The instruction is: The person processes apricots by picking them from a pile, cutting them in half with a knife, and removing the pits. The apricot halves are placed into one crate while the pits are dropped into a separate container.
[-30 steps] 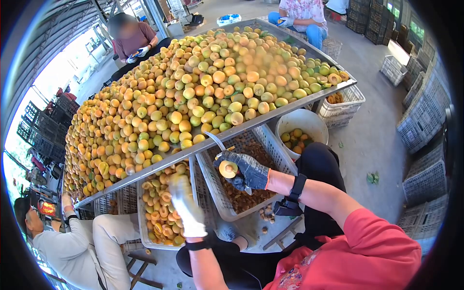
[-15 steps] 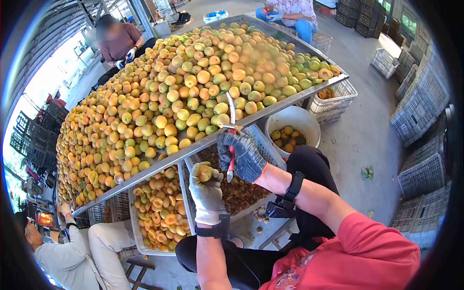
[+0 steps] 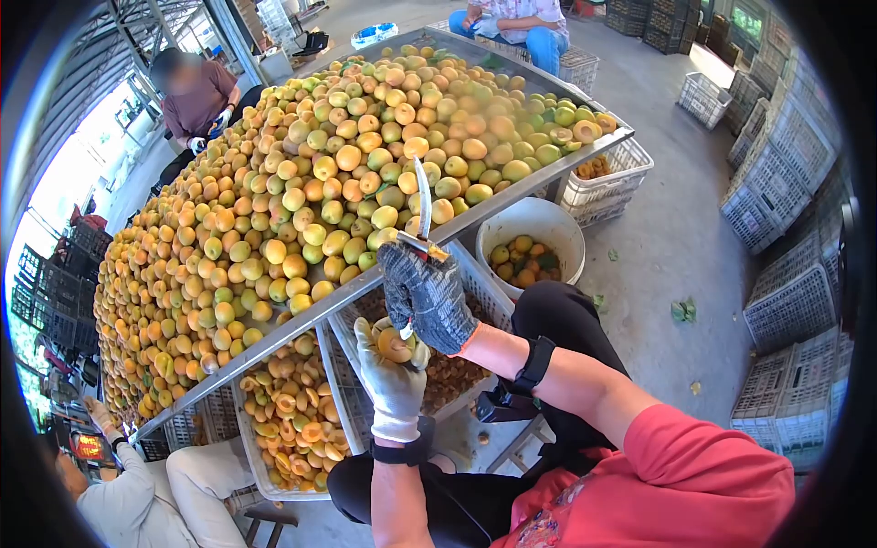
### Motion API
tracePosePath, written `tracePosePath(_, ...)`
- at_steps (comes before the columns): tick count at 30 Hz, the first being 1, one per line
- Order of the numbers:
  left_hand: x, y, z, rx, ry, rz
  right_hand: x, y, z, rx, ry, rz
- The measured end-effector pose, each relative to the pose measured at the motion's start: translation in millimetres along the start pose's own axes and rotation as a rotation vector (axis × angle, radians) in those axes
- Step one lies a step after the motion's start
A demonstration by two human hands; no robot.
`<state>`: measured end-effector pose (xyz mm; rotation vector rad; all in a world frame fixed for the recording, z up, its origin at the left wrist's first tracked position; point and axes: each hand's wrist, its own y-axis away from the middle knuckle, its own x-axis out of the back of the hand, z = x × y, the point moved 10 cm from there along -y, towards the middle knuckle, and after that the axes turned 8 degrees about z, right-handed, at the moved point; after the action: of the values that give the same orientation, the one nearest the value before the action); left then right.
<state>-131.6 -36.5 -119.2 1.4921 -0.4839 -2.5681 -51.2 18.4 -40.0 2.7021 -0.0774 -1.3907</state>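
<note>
At table (image 3: pixel 512 201) edge: fruit (image 3: pixel 395 346) in L hand (image 3: pixel 393 370), tool (image 3: pixel 423 196) in R hand (image 3: pixel 427 297)

Progress: looks part done. Lots of cut halves (image 3: pixel 297 416) are filling the crate (image 3: pixel 297 496) below the edge; brown bits (image 3: pixel 454 388), prob. pits, are lying in the 2nd crate (image 3: pixel 493 285) next to it. A big heap (image 3: pixel 301 183), mostly whole fruit, is covering the table, so judging by eye far more is left than done. Some more fruit is sitting in the bucket (image 3: pixel 553 219), R side. Piece in hand: sitting in L palm, over 2nd crate, below table edge; can't tell if cut through.

Pose: L forearm is pointing up from bottom of view, pale glove, palm turned up, fingers curling round the fruit. R forearm is slanting in from lower R, dark glove, hand a bit higher and just beside L. R fingers are closing tight round the tool's handle, mostly hidden. Curved blade is pointing up & away, in front of the heap; tool's lower tip is poking out under the fist, right by the fruit. Touching or not: can't tell. Black straps (image 3: pixel 534 363) are circling both wrists.
</note>
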Motion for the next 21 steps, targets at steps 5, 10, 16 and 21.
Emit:
tracePosePath(5, 10, 0, 7, -0.057, -0.067, 0.122, -1, 8, 0, 0.106, 0.208, -0.019)
tracePosePath(10, 0, 10, 13, -0.120, -0.190, 0.159, -12, 15, -14, 0.410, 0.616, -0.098)
tracePosePath(16, 8, -1, 14, -0.186, -0.189, 0.082, -1, 0, 33, -0.216, -0.105, -0.029)
tracePosePath(21, -14, 4, 10, -0.108, -0.120, 0.235, 6, -9, 36, -0.260, -0.062, 0.068)
